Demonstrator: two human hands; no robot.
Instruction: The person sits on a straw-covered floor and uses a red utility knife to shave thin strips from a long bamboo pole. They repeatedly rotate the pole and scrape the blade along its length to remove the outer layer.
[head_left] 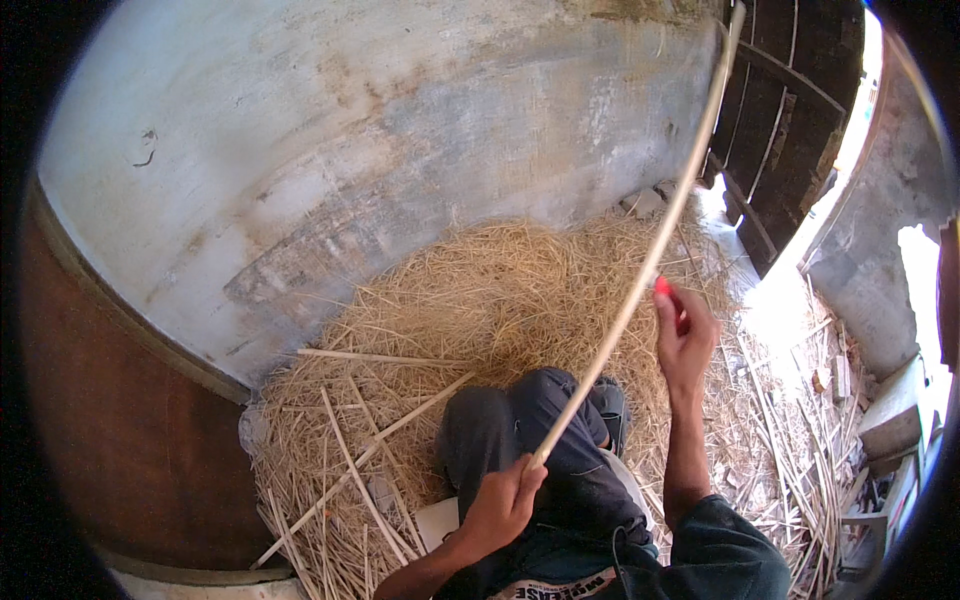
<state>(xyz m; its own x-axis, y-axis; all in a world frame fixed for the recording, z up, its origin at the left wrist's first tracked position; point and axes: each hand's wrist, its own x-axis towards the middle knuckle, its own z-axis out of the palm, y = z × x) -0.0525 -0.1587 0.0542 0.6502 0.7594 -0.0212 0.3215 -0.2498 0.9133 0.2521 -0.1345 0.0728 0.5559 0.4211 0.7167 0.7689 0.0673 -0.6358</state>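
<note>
A long, pale, slightly curved stick (640, 285) that looks like bamboo or cane slants from my lap up to the top right. My left hand (503, 503) is closed around its lower end, above my legs. Farther up, my right hand (686, 335) is beside the stick, its fingers closed on a small red object (663, 287). That object meets or nearly meets the stick, and its kind is mostly hidden by my fingers.
Straw-like shavings (480, 290) are heaped in front of my bent legs (520, 430). Loose sticks (365, 455) lie at left, and more (790, 430) lie at right. A stained wall (350, 130) stands ahead, with a dark plank door (790, 110) at far right.
</note>
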